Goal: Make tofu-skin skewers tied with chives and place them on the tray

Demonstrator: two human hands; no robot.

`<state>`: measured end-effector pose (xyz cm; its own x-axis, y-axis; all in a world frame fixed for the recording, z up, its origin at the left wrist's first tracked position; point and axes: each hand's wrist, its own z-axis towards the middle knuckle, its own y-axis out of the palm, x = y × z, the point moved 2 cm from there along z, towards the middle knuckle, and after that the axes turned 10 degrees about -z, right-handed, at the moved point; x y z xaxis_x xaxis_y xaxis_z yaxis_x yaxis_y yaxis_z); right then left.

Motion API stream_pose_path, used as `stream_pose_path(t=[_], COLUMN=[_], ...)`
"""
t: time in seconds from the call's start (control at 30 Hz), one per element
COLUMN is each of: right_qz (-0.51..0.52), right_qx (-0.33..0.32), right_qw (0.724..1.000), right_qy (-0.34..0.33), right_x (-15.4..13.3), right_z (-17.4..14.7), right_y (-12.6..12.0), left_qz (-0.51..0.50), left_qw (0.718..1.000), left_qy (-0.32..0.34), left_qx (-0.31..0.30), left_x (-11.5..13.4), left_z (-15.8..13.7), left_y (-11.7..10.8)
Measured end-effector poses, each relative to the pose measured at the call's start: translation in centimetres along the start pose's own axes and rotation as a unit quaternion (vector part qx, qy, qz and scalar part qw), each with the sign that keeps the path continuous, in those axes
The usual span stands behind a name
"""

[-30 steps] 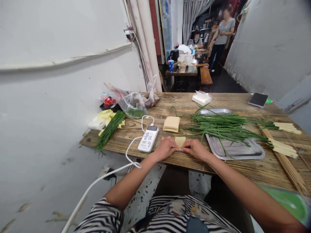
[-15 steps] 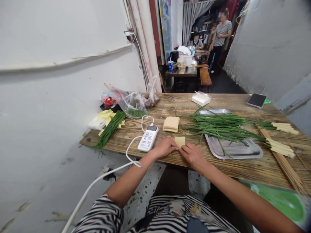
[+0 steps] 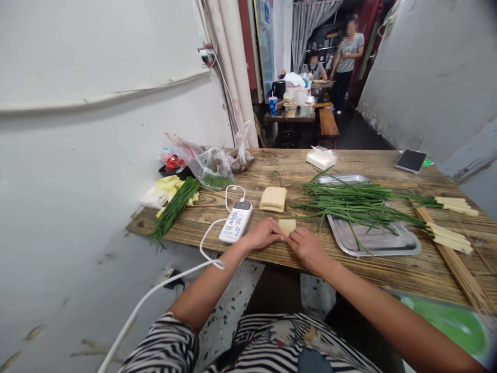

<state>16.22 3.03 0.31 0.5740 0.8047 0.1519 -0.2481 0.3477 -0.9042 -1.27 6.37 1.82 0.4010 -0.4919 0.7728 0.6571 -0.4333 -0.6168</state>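
Observation:
Close to the table's near edge, my left hand (image 3: 265,234) and my right hand (image 3: 306,247) pinch the near side of a small tofu sheet (image 3: 287,226), a thin beige square. Their fingertips almost meet, and they cover its near edge. Just beyond it sits a stack of tofu sheets (image 3: 273,199). To the right, long green chives (image 3: 349,199) lie across a metal tray (image 3: 375,250). At the right, bundles of chives end in pale tofu rolls (image 3: 450,238) next to wooden skewers (image 3: 454,267).
Left of my hands lies a white power bank (image 3: 236,223) with a cable (image 3: 155,290) running past my left arm. More chives (image 3: 175,210) and plastic bags (image 3: 217,166) are at the left. A white packet (image 3: 321,158) and a phone (image 3: 410,161) lie farther back. Two people are in the background.
My hands stay on the tofu sheet with hardly any movement. In the background, the standing person has shifted slightly to the left.

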Motion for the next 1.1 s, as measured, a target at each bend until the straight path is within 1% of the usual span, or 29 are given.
stream_pose_path(t=[0.07,0.1,0.17,0.2,0.3,0.4,0.5,0.63,0.73,0.83,0.93,1.0,1.1], right_qz=[0.012,0.019,0.034,0.045,0.081,0.109,0.132,0.151,0.152,0.162,0.176,0.15,0.074], right_qx=[-0.013,-0.02,-0.032,-0.037,-0.045,-0.043,-0.031,-0.029,-0.037,-0.038,-0.041,-0.045,-0.042], right_qw=[1.0,1.0,0.999,0.998,0.996,0.993,0.99,0.987,0.986,0.984,0.981,0.985,0.994], right_qy=[0.0,0.002,0.006,0.008,0.016,0.026,0.037,0.043,0.05,0.064,0.068,0.068,0.072], right_x=[0.2,0.2,0.5,0.6,0.9,1.2,1.4,1.5,1.7,1.9,2.0,1.7,1.1], right_z=[0.1,0.2,0.4,0.5,0.8,0.9,1.0,1.2,1.3,1.4,1.5,1.4,1.2], right_y=[0.3,0.4,0.6,0.6,0.8,1.2,1.4,0.8,0.3,0.1,-0.1,-0.2,-0.4], left_qz=[0.011,0.034,0.114,0.161,0.282,0.338,0.337,0.284,0.244,0.219,0.191,0.174,0.159], left_qw=[0.999,0.998,0.989,0.982,0.956,0.936,0.935,0.948,0.959,0.969,0.98,0.984,0.987], left_qy=[-0.022,-0.031,-0.032,-0.024,0.016,0.038,0.037,0.039,0.044,0.027,0.006,0.002,0.007], left_qx=[0.031,0.052,0.087,0.093,0.081,0.089,0.107,0.136,0.137,0.108,0.061,0.035,0.022], left_x=[0.2,0.4,1.1,1.5,2.6,2.9,2.5,1.6,1.4,1.5,1.6,1.6,1.4], left_z=[-0.4,-0.6,-1.2,-1.5,-2.2,-2.8,-3.0,-3.1,-2.8,-2.2,-1.4,-1.0,-0.5], left_y=[0.2,0.3,0.7,1.1,2.2,3.1,3.5,3.2,2.7,2.0,1.3,0.9,0.5])
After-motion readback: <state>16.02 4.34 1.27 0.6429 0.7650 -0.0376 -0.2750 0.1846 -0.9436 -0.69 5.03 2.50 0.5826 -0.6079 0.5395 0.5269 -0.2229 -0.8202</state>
